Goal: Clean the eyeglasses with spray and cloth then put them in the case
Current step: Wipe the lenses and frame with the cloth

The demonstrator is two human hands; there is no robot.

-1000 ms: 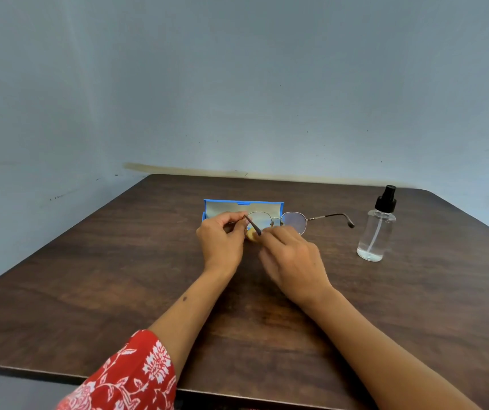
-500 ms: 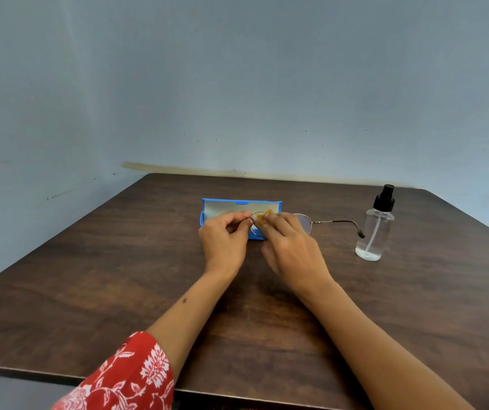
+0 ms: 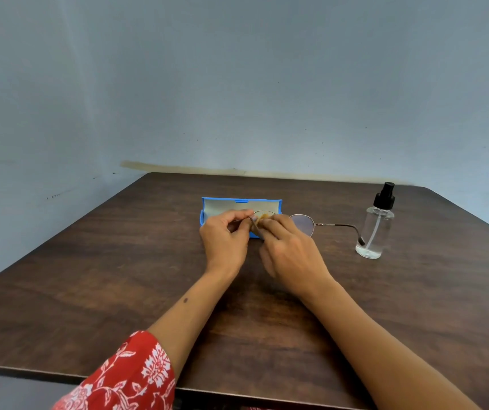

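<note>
Thin metal-rimmed eyeglasses (image 3: 303, 224) hover over the middle of the table, one temple stretched out to the right toward the spray bottle. My left hand (image 3: 225, 236) pinches the frame at its left end. My right hand (image 3: 289, 251) pinches a small yellow cloth (image 3: 265, 216) against the left lens. Behind both hands lies the open blue case (image 3: 238, 204) with a pale lining. A clear spray bottle (image 3: 376, 229) with a black pump top stands upright at the right.
All of this sits on a dark wooden table (image 3: 119, 276) pushed into the corner of pale blue walls. The near table edge runs across the bottom of the view, and a red floral sleeve (image 3: 130, 377) covers my left upper arm.
The glasses have shifted a little right and tilted, so the outstretched temple tip has dropped close to the bottle. My right hand's fingers have moved the cloth across the left lens.
</note>
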